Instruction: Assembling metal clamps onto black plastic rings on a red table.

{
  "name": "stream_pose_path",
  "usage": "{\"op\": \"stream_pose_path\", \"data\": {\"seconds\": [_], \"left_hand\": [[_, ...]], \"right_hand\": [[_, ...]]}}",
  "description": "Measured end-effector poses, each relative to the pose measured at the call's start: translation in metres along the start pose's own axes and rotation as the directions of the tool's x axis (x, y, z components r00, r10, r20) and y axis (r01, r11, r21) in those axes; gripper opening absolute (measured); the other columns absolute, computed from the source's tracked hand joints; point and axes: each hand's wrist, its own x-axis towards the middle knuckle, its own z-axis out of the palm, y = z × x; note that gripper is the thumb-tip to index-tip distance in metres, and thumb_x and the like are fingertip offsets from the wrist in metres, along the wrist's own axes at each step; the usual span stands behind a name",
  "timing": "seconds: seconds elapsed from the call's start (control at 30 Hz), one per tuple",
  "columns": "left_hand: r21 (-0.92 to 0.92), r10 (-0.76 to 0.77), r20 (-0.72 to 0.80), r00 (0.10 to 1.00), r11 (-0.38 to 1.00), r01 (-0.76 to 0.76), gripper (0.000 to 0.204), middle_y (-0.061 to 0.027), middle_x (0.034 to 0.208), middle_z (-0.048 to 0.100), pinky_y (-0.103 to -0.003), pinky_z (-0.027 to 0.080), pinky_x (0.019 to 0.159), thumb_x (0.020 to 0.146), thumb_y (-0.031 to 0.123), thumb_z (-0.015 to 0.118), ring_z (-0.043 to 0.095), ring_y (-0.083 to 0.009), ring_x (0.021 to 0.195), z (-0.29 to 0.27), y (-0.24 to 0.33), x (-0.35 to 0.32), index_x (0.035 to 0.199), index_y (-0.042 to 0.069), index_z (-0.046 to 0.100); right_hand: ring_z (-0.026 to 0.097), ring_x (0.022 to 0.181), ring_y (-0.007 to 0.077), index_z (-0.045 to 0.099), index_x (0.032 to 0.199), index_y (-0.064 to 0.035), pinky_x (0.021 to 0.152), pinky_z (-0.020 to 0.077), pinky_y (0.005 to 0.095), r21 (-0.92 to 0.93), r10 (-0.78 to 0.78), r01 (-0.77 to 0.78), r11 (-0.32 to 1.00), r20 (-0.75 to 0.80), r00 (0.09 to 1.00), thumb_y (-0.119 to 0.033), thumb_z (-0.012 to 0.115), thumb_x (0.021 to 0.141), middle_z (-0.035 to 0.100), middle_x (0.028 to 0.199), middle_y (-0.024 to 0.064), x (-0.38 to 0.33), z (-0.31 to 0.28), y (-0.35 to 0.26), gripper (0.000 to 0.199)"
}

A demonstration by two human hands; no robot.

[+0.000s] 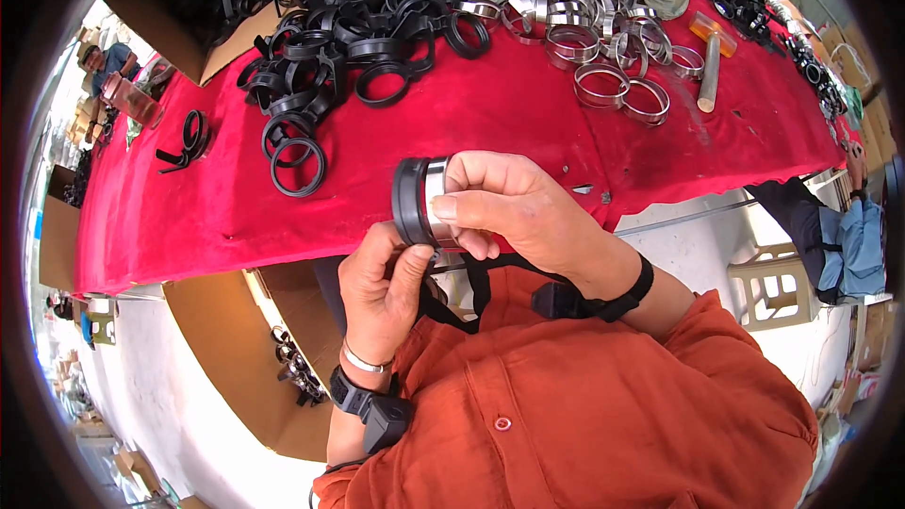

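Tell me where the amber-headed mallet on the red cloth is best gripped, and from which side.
Probably around the lower half of its pale handle, coming from the near side, with the right hand once free of the silver ring: the handle is slim and points nearward, while the bulkier amber head lies at the far end.

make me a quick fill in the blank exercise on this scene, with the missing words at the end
1. The left hand holds the black ring, and the right hand grips the metal ring, which is ____ in colour.
2. In the picture, the heap of shiny rings lies to the ____ of the heap of black parts.
3. The cloth under the heap of black parts is ____.

Missing words: silver; right; red.
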Motion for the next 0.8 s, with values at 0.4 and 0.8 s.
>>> {"op": "stream_pose_path", "data": {"seconds": [0.4, 0.8], "left_hand": [[0.075, 0.096, 0.066, 0.993, 0.992, -0.101, 0.007, -0.0029, 0.071, 0.062, -0.021, 0.044, 0.057, 0.089, 0.007, 0.055, 0.054, -0.0065, 0.062, 0.003, 0.016, 0.002, 0.091, 0.001, 0.057], [-0.459, -0.226, 0.042, 0.973, 0.861, 0.219, 0.017, -0.0093, 0.078, 0.063, -0.022, 0.047, 0.053, 0.092, 0.018, 0.05, 0.059, -0.0123, 0.06, 0.008, 0.022, -0.003, 0.087, 0.003, 0.048]], "right_hand": [[0.047, 0.052, 0.0041, 0.05, 0.082, -0.0056, 0.047, 0.0367, 0.0185, -0.039, 0.01, -0.01, 0.999, -0.007, 1.0, -0.014, 0.053, 0.09, 0.052, 0.062, -0.0007, 0.003, 0.006, 0.003, 0.012], [0.048, 0.048, 0.0024, 0.058, 0.079, -0.0028, 0.041, 0.0363, 0.018, -0.292, -0.191, 0.121, 0.949, -0.225, 0.956, -0.016, 0.062, 0.086, 0.055, 0.064, -0.0013, -0.005, 0.009, -0.023, 0.016]]}}
